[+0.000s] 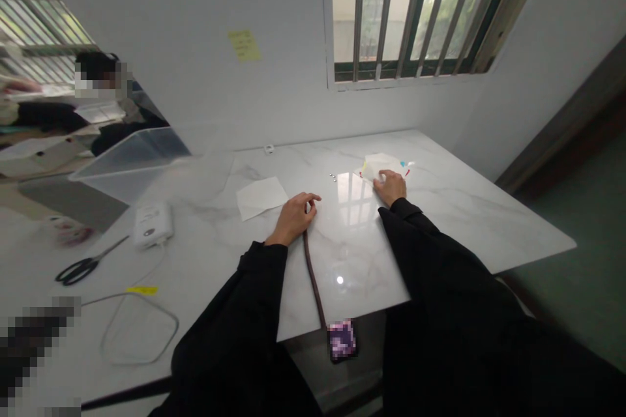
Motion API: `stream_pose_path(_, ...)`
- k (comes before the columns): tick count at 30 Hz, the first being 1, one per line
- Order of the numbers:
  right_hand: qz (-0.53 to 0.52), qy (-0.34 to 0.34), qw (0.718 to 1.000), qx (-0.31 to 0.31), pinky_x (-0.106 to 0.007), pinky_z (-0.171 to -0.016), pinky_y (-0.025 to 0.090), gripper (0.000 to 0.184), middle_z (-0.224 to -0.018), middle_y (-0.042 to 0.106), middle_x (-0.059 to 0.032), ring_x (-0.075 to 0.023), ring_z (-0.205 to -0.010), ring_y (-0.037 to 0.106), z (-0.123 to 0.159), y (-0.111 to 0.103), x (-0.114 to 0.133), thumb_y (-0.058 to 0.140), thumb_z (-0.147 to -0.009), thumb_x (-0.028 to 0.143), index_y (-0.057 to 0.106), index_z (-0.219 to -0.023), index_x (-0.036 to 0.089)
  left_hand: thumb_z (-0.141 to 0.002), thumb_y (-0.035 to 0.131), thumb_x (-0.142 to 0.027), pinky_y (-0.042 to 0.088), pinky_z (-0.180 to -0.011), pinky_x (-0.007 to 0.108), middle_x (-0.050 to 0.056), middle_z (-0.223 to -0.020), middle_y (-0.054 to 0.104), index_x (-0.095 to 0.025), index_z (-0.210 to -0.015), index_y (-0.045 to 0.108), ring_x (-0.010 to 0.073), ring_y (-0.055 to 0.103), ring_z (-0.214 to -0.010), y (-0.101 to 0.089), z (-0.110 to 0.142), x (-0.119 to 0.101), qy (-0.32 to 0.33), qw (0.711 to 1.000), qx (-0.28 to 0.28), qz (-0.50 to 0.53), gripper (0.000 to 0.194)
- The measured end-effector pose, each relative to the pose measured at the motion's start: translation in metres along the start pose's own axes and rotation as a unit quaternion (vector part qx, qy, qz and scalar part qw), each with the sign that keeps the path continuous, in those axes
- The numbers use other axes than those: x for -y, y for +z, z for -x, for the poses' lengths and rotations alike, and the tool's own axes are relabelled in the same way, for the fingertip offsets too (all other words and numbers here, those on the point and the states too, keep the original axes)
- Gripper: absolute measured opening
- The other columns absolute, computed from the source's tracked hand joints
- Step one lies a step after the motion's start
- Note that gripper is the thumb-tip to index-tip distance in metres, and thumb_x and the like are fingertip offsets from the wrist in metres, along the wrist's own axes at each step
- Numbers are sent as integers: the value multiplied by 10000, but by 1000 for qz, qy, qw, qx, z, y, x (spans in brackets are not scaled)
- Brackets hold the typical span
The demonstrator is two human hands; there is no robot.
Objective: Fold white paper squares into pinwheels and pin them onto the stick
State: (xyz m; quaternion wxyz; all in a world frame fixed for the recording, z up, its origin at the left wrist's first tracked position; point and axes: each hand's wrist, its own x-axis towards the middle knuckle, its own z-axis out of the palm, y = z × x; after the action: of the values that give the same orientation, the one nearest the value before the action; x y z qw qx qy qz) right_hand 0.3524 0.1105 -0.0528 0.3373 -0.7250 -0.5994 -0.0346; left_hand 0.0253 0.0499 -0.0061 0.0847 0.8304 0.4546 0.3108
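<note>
My left hand point(295, 216) is over the middle of the white marble-patterned table, fingers curled and thumb against the fingers. A long brown cord point(313, 280) runs from under these fingers down to the table's front edge. My right hand point(391, 187) is at the near edge of a white sheet of paper point(384, 161), thumb and forefinger bent close together. Whatever they pinch is too small to see. Small red, yellow and blue pieces lie along that sheet. Between the hands and farther back are several tiny shiny bits point(333, 178). Left of my left hand lies a blank paper point(261, 197).
On the left are black-handled scissors point(81, 269), a white box-shaped device point(153, 225) with a cable, and a clear plastic bin point(141, 156). A small white object point(268, 150) sits by the wall. A phone-like object point(342, 340) is below the front edge. Another person point(98, 78) sits at far left.
</note>
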Motion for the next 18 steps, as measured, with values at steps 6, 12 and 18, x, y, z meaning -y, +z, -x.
stream_pose_path(6,32,-4,999,17,-423,-916,497,306,-959,788,-146,-303,-926,715,-1,-5,6,558,-884,293,813,-1022,195,-840,563,-156,487,-745,309,23,-862,689,-232,-977,752,163,562,-690,-11,-4,0,-35,996,-80,19,246)
stream_pose_path(12,-16,-29,999,-10,-508,-1049,435,381,-1205,723,-170,-359,-1175,600,0,-3,4,611,-883,388,758,-1150,157,-860,565,-224,492,-680,285,31,-910,726,-221,-909,754,143,577,-661,-12,3,5,-87,985,-135,67,195)
stream_pose_path(18,-12,-36,999,16,-565,-1135,338,617,-1404,598,-237,-383,-1325,515,-1,5,3,647,-868,429,594,-1383,94,-846,574,-230,510,-689,287,35,-926,753,-218,-898,759,144,606,-669,-8,4,8,-116,980,-144,73,192)
